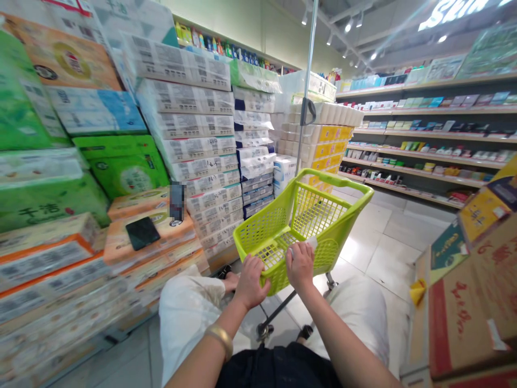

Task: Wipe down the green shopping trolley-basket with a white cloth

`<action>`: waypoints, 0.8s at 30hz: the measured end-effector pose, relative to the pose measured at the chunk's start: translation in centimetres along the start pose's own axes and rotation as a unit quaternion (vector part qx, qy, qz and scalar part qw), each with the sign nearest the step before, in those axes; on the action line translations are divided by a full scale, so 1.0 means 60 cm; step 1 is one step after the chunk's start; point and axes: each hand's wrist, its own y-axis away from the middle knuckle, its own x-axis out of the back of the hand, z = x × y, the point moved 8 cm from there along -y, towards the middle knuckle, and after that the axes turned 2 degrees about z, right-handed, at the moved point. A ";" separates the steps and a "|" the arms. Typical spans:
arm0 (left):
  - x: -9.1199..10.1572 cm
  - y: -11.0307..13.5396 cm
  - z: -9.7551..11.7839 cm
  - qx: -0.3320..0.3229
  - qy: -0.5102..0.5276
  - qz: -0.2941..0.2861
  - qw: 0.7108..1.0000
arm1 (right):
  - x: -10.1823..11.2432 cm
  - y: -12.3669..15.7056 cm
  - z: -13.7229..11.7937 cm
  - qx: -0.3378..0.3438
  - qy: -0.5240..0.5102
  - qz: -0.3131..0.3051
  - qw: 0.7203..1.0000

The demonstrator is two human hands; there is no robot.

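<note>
In front of me stands a lime-green plastic shopping cart (pixel 278 231) on a grey wheeled frame. My left hand (pixel 251 283) is closed over its near rim, with the fingers curled inside the basket and the thumb along the outer wall. At the side rim, to the right, my right hand (pixel 299 265) is closed around a small white cloth or tissue (pixel 312 242) that sticks out past the fingers against the green plastic. Much of that white piece is hidden by the hand. The basket holds nothing that I can make out.
Wrapped tissue packs (pixel 194 116) are stacked high at the left. A dark phone-like slab (pixel 142 233) lies on an orange pack. Cardboard boxes (pixel 470 302) crowd the right side. Stocked shelves (pixel 420 132) stand behind, and a metal pole (pixel 309 59) rises beyond the cart.
</note>
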 end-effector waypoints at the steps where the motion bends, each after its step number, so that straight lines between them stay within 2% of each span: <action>1: -0.001 -0.001 0.001 -0.001 -0.001 -0.001 1.000 | -0.004 0.010 -0.018 0.005 -0.008 -0.004 1.000; 4: -0.002 0.000 -0.001 -0.005 -0.007 -0.004 1.000 | -0.012 0.033 -0.064 0.058 -0.044 -0.045 0.996; 6: -0.001 0.002 -0.002 -0.013 -0.008 -0.007 1.000 | -0.012 0.034 -0.069 0.102 -0.051 -0.077 0.990; 9: 0.004 0.004 -0.003 -0.020 -0.003 -0.006 1.000 | -0.002 0.008 -0.026 0.132 -0.034 -0.090 0.987; 12: 0.006 0.003 0.000 -0.020 0.006 -0.003 1.000 | 0.012 -0.031 0.042 0.085 -0.002 -0.050 0.995; 15: 0.006 0.000 0.003 -0.016 0.007 0.005 1.000 | 0.011 -0.042 0.065 0.029 0.014 -0.016 0.999; 18: 0.003 -0.001 0.002 -0.012 0.005 0.009 1.000 | -0.001 -0.016 0.029 -0.008 0.004 0.002 1.000; 21: 0.001 0.000 -0.002 -0.011 0.001 0.005 1.000 | -0.018 0.020 -0.036 0.029 -0.038 -0.032 0.998; 24: 0.002 0.002 -0.005 -0.011 -0.002 -0.003 1.000 | -0.018 0.037 -0.067 0.062 -0.060 -0.058 0.995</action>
